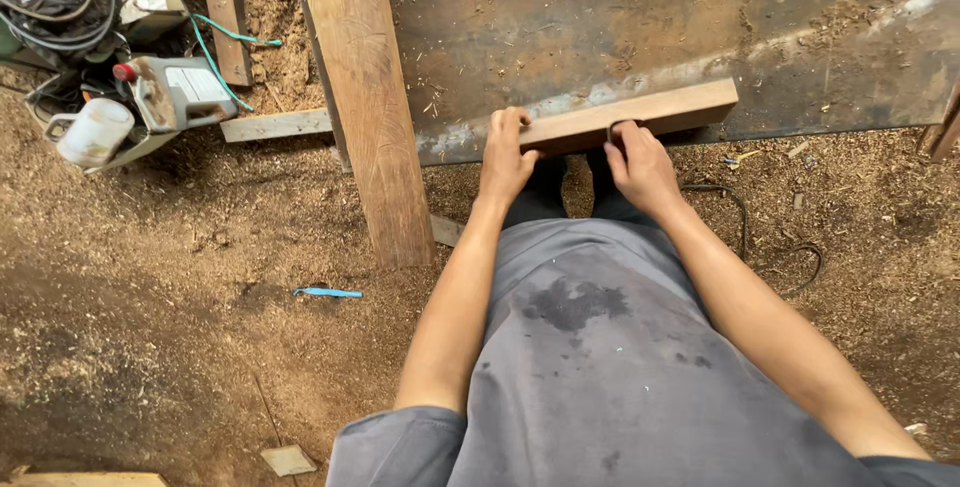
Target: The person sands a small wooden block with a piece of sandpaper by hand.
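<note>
**Both hands on a short timber block at the bench edge**

Largest first: we look down on a rusty steel table dusted with sawdust, and a long wooden plank leaning across its left end down to the sawdust floor. Left of that sit a power tool, a white mug and tangled cables.

Our thing is the short wooden block, lying flat along the near edge of the table, slightly angled. Our left hand rests on its left end, fingers curled over the top face, thumb at the near side. Our right hand is mid-length, fingers bent around a small dark curved piece pressed at the block; we cannot tell what it is or whether it is truly gripped.

Judgement: the block looks solid, stiff and moderately heavy, with dry, dusty faces, so grip is fair, not slick. Edges are square and may splinter. Best hold is across the width near each end, as now. Not fragile.

A blue strip lies on the floor.
</note>
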